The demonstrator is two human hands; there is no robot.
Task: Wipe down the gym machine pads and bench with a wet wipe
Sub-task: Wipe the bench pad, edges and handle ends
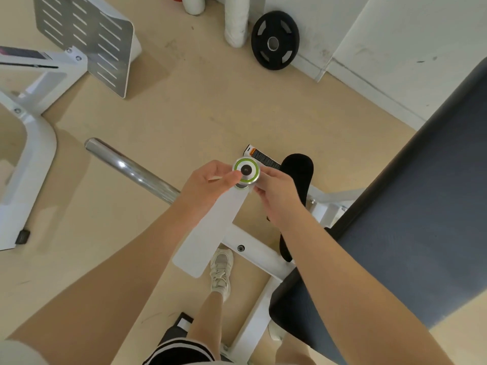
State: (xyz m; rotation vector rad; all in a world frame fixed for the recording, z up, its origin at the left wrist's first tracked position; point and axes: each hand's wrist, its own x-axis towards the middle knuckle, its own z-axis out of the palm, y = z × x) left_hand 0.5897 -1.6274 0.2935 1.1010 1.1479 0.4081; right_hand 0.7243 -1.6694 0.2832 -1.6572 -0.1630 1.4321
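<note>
Forearms: two bare arms reach forward from the bottom edge, over a leg and a pale sneaker [220, 272] on the floor.
Floor: tan and smooth, scuffed near the white wall [411, 35]; a black weight plate [274, 40] leans against that wall, beside two white wrapped posts.
Machine: a white frame [253, 256] runs under the hands, a chrome bar [131, 169] juts out to the left, and a perforated grey footplate [87, 38] stands at the upper left.
Bench: the dark grey padded bench [421, 219] fills the right side, its far end cut off by the edge.
Roller pad: a black pad [299, 169] is partly hidden behind the right hand.
Knob: a round silver knob with a green ring [246, 169] sits between the two hands.
Left hand [213, 179]: fingers curled, thumb and forefinger pinching a thin white edge; grip looks clamped on it.
Right hand [274, 192]: fingers curled just beside the knob; what its grip holds I cannot tell.
Wet wipe: only that thin white sliver [215, 178] shows at the left fingertips, too small to say surely it is the wipe.
</note>
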